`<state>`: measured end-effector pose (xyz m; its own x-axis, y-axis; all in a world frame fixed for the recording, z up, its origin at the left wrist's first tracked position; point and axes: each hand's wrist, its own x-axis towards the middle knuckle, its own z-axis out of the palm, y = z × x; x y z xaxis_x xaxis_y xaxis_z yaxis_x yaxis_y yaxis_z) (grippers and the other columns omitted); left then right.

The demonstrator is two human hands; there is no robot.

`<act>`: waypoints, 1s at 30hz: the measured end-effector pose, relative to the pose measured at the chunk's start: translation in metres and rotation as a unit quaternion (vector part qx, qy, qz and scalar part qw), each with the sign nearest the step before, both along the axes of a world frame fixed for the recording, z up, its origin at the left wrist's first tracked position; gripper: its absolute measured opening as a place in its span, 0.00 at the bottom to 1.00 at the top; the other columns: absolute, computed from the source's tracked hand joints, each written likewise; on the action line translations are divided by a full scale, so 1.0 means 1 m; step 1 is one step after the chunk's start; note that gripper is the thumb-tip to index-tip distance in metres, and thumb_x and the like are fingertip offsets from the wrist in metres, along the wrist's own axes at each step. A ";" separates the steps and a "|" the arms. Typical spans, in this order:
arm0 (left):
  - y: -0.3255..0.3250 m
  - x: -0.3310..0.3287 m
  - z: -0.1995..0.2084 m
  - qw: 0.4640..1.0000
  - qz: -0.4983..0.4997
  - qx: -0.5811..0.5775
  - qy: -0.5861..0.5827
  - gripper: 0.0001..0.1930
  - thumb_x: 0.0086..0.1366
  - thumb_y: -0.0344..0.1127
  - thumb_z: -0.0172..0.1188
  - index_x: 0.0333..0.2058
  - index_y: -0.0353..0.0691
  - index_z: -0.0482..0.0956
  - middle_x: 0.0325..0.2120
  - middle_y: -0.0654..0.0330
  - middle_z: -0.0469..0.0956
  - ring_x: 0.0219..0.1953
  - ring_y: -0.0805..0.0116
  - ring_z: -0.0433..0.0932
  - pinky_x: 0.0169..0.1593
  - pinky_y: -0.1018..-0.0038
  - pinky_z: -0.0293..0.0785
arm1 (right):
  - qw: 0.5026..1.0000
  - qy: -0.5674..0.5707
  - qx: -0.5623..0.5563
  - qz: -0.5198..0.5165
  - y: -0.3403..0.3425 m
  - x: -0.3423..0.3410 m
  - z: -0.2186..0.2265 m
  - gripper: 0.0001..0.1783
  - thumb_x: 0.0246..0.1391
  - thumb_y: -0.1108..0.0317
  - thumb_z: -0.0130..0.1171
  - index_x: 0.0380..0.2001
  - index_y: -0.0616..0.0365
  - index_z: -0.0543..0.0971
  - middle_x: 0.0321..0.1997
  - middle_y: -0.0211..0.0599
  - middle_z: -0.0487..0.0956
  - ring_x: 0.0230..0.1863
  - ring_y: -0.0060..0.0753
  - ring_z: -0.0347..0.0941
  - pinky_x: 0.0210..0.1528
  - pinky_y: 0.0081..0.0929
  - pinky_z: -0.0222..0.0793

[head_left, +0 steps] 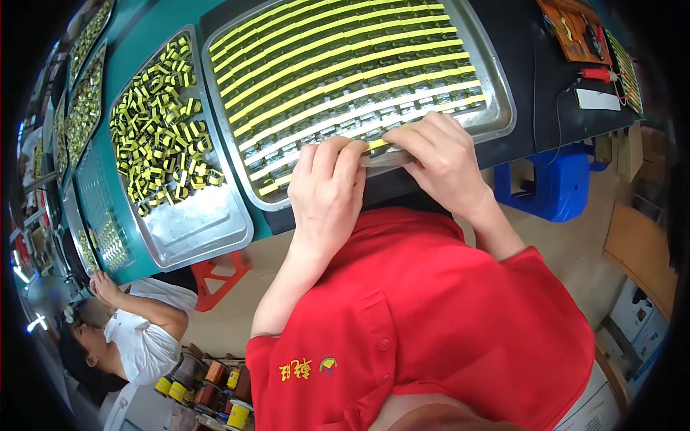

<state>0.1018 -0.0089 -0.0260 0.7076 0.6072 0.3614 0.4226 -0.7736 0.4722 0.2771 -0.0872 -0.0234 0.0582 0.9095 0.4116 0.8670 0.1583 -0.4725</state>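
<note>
In front of me lies a metal tray point(496, 79) filled with long rows of small black parts point(338, 68) banded in yellow. At its near edge, my left hand point(325, 183) has its fingers bent and pressed together. My right hand point(449, 161) is closed too, thumb and fingers pinched. Between the two hands stretches a thin greyish strip point(384, 159), with both sets of fingertips at its ends. Its exact kind is unclear. The last row of parts runs just beyond my fingertips, and my hands cover part of it.
On the left stands a second metal tray point(198, 233) with a loose heap of yellow-and-black parts point(162, 129). At far right are an orange tool tray point(568, 32), a red-handled tool point(598, 75) and a cable. A blue stool point(553, 187) stands below; a co-worker point(144, 323) sits at lower left.
</note>
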 end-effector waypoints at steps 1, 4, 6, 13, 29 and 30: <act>0.001 0.000 0.000 1.000 0.001 0.002 -0.006 0.16 0.48 0.23 0.64 0.39 0.41 0.76 0.35 0.61 0.73 0.34 0.60 0.72 0.35 0.68 0.71 | 1.000 0.007 0.002 0.006 0.001 0.000 0.000 0.22 0.29 0.84 0.63 0.34 0.55 0.79 0.29 0.33 0.77 0.31 0.37 0.72 0.34 0.32 0.67; 0.001 0.000 0.003 1.000 0.006 -0.006 -0.013 0.17 0.48 0.22 0.64 0.38 0.42 0.77 0.34 0.60 0.74 0.35 0.59 0.72 0.36 0.67 0.71 | 1.000 0.024 -0.013 0.000 0.000 0.000 0.002 0.21 0.30 0.84 0.62 0.34 0.55 0.79 0.29 0.33 0.77 0.32 0.38 0.72 0.35 0.32 0.68; 0.002 -0.001 0.004 1.000 0.011 -0.016 -0.015 0.17 0.47 0.21 0.64 0.37 0.43 0.78 0.34 0.60 0.74 0.35 0.59 0.73 0.37 0.67 0.71 | 0.999 0.032 -0.011 -0.002 0.002 -0.002 0.001 0.22 0.30 0.84 0.62 0.35 0.56 0.79 0.29 0.34 0.77 0.32 0.39 0.72 0.35 0.33 0.68; 0.009 -0.043 0.015 0.993 0.104 -0.043 -0.046 0.15 0.52 0.24 0.66 0.40 0.41 0.77 0.36 0.57 0.74 0.35 0.59 0.74 0.37 0.68 0.72 | 0.994 0.082 -0.074 0.002 -0.012 0.004 0.012 0.29 0.30 0.87 0.59 0.43 0.58 0.78 0.32 0.37 0.78 0.29 0.37 0.70 0.31 0.31 0.66; 0.043 -0.136 0.003 0.960 0.275 0.001 0.048 0.19 0.53 0.25 0.65 0.43 0.39 0.73 0.46 0.53 0.71 0.41 0.56 0.73 0.45 0.67 0.72 | 0.993 0.098 -0.046 0.045 0.001 -0.007 0.029 0.24 0.24 0.87 0.54 0.33 0.62 0.78 0.32 0.42 0.78 0.32 0.47 0.71 0.34 0.35 0.66; 0.044 -0.143 -0.004 0.961 0.277 0.004 0.020 0.18 0.53 0.25 0.65 0.43 0.37 0.72 0.46 0.55 0.72 0.41 0.58 0.73 0.45 0.69 0.71 | 0.989 0.113 -0.075 0.054 -0.001 -0.007 0.029 0.23 0.25 0.88 0.55 0.33 0.63 0.78 0.33 0.43 0.79 0.34 0.46 0.72 0.36 0.32 0.65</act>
